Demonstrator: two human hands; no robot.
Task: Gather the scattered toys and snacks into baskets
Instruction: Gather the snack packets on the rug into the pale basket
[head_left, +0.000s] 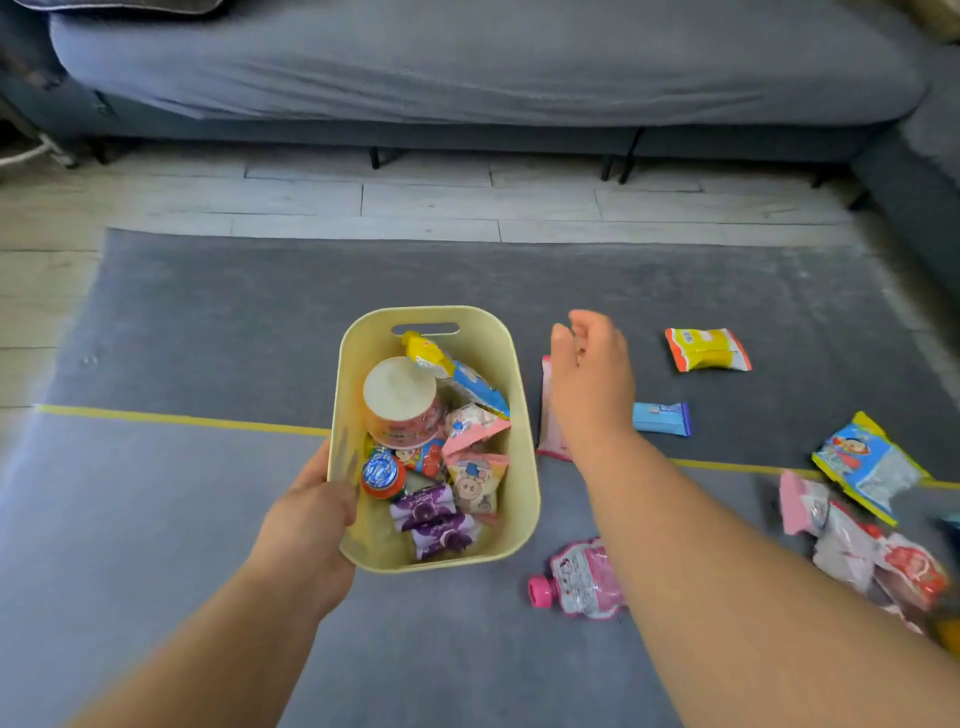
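A pale yellow basket (523, 467) stands on the grey mat, holding several snack packets and an upturned cup (400, 400). My left hand (311, 512) grips its left wall, thumb inside the rim. To the basket's right my right hand (592, 374) hovers with relaxed fingers, holding nothing, above a pink packet (546, 415) lying on the mat. A small blue bar (662, 418) lies just right of that hand. Farther right is a yellow and orange packet (707, 349). A pink pouch with a pink cap (582, 579) lies under my right forearm.
A blue and yellow packet (865, 465) and a heap of pink, white and red packets (862, 545) lie at the right edge. A grey sofa (467, 67) runs along the back, on wood floor. A yellow tape line (182, 420) crosses the mat.
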